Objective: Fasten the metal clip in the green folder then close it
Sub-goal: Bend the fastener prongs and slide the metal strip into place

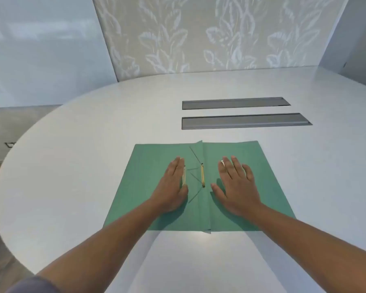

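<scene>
The green folder lies open and flat on the white table. Along its centre fold sits a gold metal clip bar with thin prongs sticking up and outward. A second gold clip strip lies just left of it, right against the fingers of my left hand. My left hand rests flat on the left flap, fingers together. On the right flap my right hand lies flat with the fingers spread. Neither hand holds anything.
Two long grey cable-slot covers are set into the table behind the folder. The table's rounded edge curves away on the left, with floor beyond it. A patterned wall panel stands at the back.
</scene>
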